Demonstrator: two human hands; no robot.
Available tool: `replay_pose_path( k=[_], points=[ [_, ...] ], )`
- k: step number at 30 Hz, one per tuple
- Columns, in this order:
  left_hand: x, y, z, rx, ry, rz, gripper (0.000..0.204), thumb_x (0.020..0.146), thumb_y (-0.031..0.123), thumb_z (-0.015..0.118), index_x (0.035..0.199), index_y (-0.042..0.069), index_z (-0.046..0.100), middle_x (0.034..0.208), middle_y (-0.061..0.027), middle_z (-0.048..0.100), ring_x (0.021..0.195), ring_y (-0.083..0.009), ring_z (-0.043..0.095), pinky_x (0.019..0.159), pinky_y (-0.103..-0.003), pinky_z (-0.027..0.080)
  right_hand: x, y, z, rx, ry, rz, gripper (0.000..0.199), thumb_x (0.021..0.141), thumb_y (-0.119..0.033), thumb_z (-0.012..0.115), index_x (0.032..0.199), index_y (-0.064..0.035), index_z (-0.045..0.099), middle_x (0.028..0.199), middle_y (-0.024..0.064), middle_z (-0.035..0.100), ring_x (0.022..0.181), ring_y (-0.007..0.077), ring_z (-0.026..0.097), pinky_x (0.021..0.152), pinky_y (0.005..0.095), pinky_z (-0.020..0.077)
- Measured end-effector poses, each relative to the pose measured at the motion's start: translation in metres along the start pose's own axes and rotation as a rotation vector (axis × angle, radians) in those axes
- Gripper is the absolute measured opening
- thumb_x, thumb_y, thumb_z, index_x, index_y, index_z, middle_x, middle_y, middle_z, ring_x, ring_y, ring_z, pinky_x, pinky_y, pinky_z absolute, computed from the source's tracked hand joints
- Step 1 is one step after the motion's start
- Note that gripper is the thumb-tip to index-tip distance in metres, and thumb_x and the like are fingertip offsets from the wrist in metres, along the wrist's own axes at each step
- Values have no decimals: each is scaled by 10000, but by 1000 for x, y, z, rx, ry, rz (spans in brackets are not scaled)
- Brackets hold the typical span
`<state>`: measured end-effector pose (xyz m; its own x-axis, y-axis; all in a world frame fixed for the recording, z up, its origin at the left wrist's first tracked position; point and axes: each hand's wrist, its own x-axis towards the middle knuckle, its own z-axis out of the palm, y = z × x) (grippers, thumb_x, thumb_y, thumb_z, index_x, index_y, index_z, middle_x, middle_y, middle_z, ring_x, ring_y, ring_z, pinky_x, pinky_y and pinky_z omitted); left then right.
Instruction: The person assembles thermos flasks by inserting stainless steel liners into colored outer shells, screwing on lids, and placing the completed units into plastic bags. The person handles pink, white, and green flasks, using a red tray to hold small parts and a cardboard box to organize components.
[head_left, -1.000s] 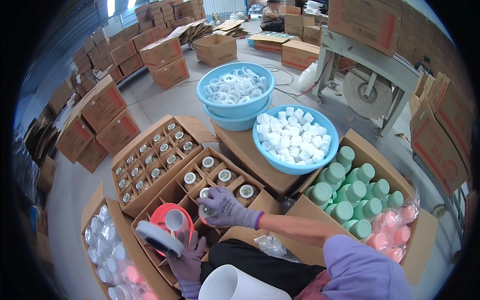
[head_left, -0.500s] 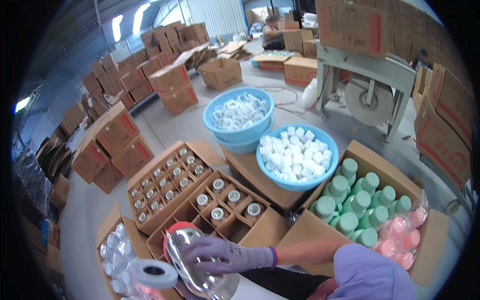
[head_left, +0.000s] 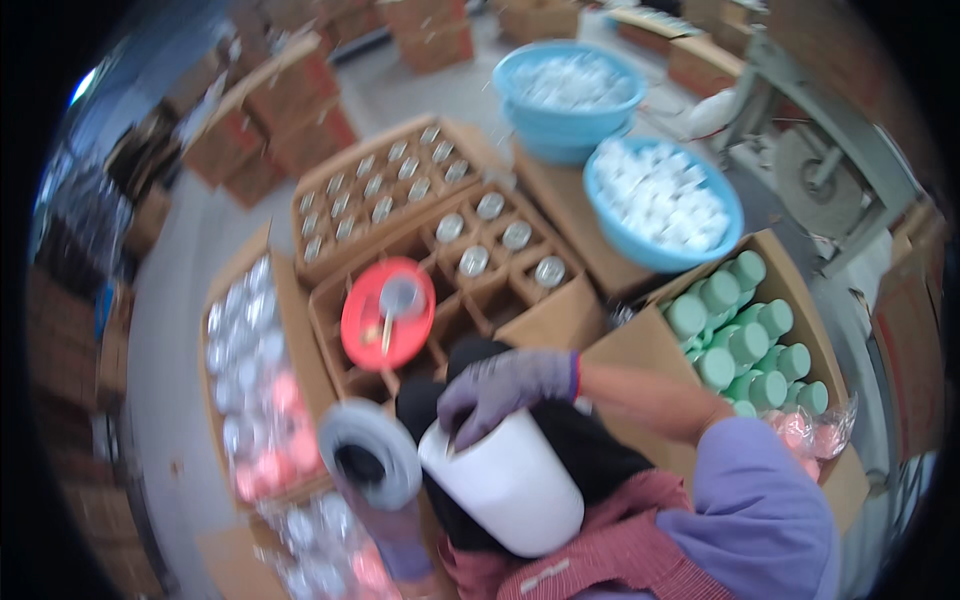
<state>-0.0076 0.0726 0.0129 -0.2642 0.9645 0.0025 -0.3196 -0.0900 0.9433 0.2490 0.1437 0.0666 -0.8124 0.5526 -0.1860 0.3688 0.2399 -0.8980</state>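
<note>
On my lap leans a white cylindrical container (head_left: 520,485), tilted with its mouth toward the upper left. My gloved right hand (head_left: 512,390) is closed at that mouth, its fingertips hidden inside the rim. My gloved left hand (head_left: 395,535) is lower left, mostly hidden below a thick grey ring-shaped piece (head_left: 370,455) with a dark hole; its fingers cannot be made out. A red bowl (head_left: 360,337) rests on the divided carton (head_left: 325,300) in front. Inside it lies a grey round-headed tool (head_left: 402,297) with a thin handle.
Another divided carton (head_left: 300,268) behind holds silver-topped bottles. At left, a carton (head_left: 212,385) contains silver and pink pieces in plastic. Blue basins (head_left: 650,255) of white parts stand ahead. A carton (head_left: 815,300) of green bottles sits at right, near a wheeled metal stand (head_left: 850,225).
The silver flask under my right hand is out of sight; that hand is now at the white container's mouth. The red bowl is fully uncovered. The view has tilted downward.
</note>
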Motion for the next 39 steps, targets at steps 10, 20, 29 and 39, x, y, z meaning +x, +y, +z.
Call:
replay_pose_path(
  k=[10,20,29,39],
  points=[
    [23,51,23,482,-834,175,577,848,423,751,1264,37,646,1197,-108,648,1081,-216,627,944,-349,491,-23,4,39,488,1039,-104,241,1024,-158,521,1184,-2,611,1100,64,640,1030,122,599,912,287,488],
    [14,55,37,632,-848,238,421,917,325,617,1189,10,680,1213,-176,661,1181,-324,609,1021,-395,464,-17,0,48,452,727,-215,398,1079,-250,347,1185,23,617,1183,114,623,1141,192,588,1025,332,440],
    [10,23,46,417,-718,33,481,973,171,527,1421,3,471,1335,-151,593,1204,-249,594,1048,-342,452,-67,-78,56,-424,630,-435,377,869,-171,620,1230,-63,628,1126,123,641,1044,332,612,992,457,450],
    [-66,52,54,467,-1018,-333,477,915,209,669,1305,-30,533,1370,-137,525,1221,-200,518,1046,-332,409,-166,-93,46,-145,627,186,517,867,-300,700,1322,-80,590,953,143,653,902,332,649,814,385,520]
  ],
)
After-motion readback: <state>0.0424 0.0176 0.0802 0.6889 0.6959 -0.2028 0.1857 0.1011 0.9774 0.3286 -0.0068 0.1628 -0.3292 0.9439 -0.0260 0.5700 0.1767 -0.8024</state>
